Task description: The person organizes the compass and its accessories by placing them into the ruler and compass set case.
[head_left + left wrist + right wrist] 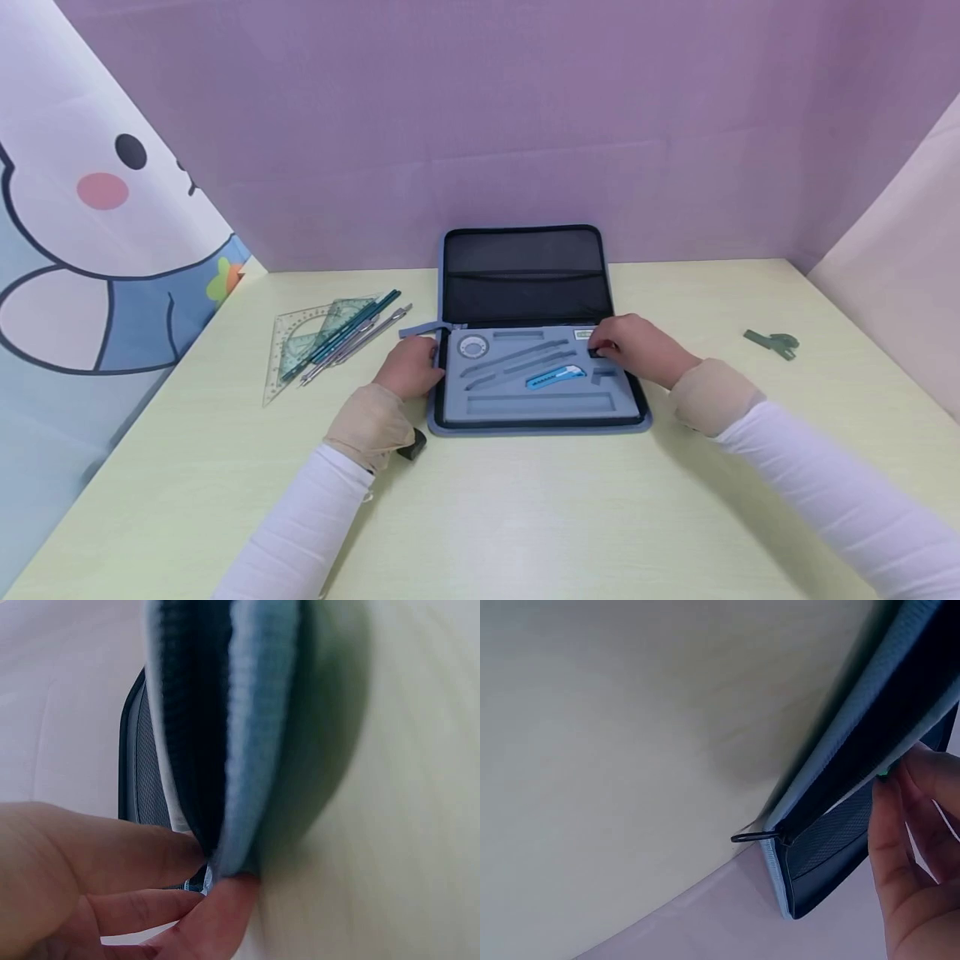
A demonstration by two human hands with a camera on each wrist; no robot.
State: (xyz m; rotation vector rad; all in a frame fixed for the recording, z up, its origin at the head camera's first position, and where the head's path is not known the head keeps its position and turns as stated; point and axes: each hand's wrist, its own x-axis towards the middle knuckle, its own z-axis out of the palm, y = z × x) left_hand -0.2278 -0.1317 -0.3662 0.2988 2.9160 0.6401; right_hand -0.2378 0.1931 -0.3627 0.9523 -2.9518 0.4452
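An unfolded zip case (540,431) holds a grey foam tray (540,408) with shaped recesses. In the tray lie a blue utility knife (556,377), a round white disc (473,347) and a small white labelled block (582,334). My left hand (409,367) pinches the case's left edge, thumb and fingers on either side in the left wrist view. At the tray's upper right, my right hand (637,346) pinches a small dark piece (595,353) over a recess. The fingers hide most of it; a green spot (883,772) shows between the fingertips in the right wrist view.
Left of the case lie a clear protractor (272,367), a green-tinted set square (352,307), teal pencils (386,299) and silver compasses (393,316). A small green tool (772,342) lies far right. The dark lid (525,250) stands up by the purple backdrop.
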